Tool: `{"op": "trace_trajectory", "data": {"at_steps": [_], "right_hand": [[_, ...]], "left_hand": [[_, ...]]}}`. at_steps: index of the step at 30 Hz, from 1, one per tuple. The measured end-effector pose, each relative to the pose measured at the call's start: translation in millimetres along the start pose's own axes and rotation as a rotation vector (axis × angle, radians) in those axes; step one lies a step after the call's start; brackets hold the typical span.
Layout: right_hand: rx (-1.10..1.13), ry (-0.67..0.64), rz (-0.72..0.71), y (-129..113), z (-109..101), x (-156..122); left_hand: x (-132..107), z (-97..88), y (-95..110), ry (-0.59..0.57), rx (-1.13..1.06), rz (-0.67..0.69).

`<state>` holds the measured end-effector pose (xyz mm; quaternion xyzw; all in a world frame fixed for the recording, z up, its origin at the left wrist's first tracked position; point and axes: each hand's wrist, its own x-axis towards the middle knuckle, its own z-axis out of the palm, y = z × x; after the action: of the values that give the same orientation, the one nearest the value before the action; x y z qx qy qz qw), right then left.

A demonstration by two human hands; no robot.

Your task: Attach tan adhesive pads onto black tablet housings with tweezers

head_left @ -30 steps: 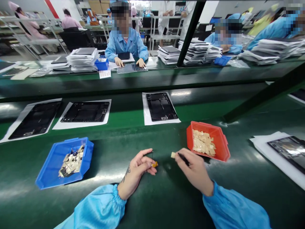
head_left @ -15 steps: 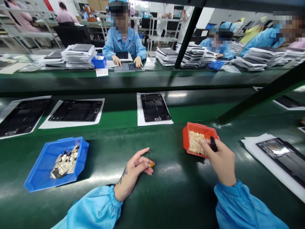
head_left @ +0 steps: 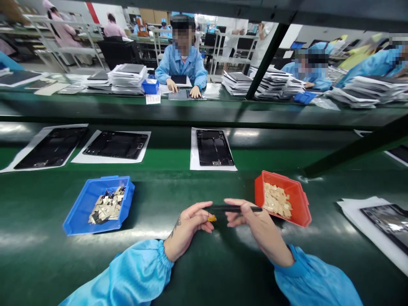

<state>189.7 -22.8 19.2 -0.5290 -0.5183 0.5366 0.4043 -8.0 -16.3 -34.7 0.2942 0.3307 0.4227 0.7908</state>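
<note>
In the head view, my left hand (head_left: 194, 220) is closed in a pinch on a small yellow part with a thin dark wire (head_left: 211, 218). My right hand (head_left: 256, 221) grips a slim black pen-like tool (head_left: 236, 208) between thumb and fingers. The tool lies level, its blurred far end pointing at the left fingertips; whether it touches the part I cannot tell. Just beyond the right hand is a red bin (head_left: 299, 208) of small tan pieces (head_left: 277, 199). A blue bin (head_left: 76, 212) to the left holds tan and black scraps (head_left: 108, 206).
Dark device housings (head_left: 116, 145) lie on white sheets across the green bench (head_left: 159, 187), including one housing (head_left: 215, 147) ahead. Another housing (head_left: 387, 221) is at the right. A slanted green post (head_left: 350, 146) rises there. A co-worker (head_left: 181, 63) sits opposite among paper stacks (head_left: 127, 80).
My right hand has left the red bin and moved left with the black tool, up to my left hand. The left hand keeps its pinch. The whole view has shifted somewhat.
</note>
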Motion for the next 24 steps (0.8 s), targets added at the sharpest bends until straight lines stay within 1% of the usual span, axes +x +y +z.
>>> {"op": "trace_trajectory", "data": {"at_steps": [3, 5, 8, 10, 11, 15, 21, 24], "right_hand": [[0.067, 0.002, -0.091, 1, 16, 7], [0.032, 0.025, -0.166, 5, 21, 8], [-0.211, 0.048, -0.368, 10, 20, 5], [-0.378, 0.026, -0.503, 11, 15, 2], [-0.422, 0.008, -0.547, 11, 13, 1], [-0.486, -0.061, -0.618, 8, 8, -2], [-0.664, -0.143, -0.776, 2, 9, -4], [-0.655, -0.176, -0.850, 4, 10, -2]], "left_hand": [[2, -2.3, 2, 0.021, -0.072, -0.009], [3, -3.9, 3, 0.026, -0.104, -0.015], [4, -5.2, 3, 0.020, -0.123, -0.014], [5, -5.0, 3, 0.021, -0.124, -0.010], [5, -4.5, 3, 0.027, -0.123, -0.008], [6, -2.7, 5, 0.042, -0.129, -0.008], [8, -6.2, 6, 0.034, -0.170, -0.024], [10, -9.2, 5, 0.041, -0.200, -0.048]]}}
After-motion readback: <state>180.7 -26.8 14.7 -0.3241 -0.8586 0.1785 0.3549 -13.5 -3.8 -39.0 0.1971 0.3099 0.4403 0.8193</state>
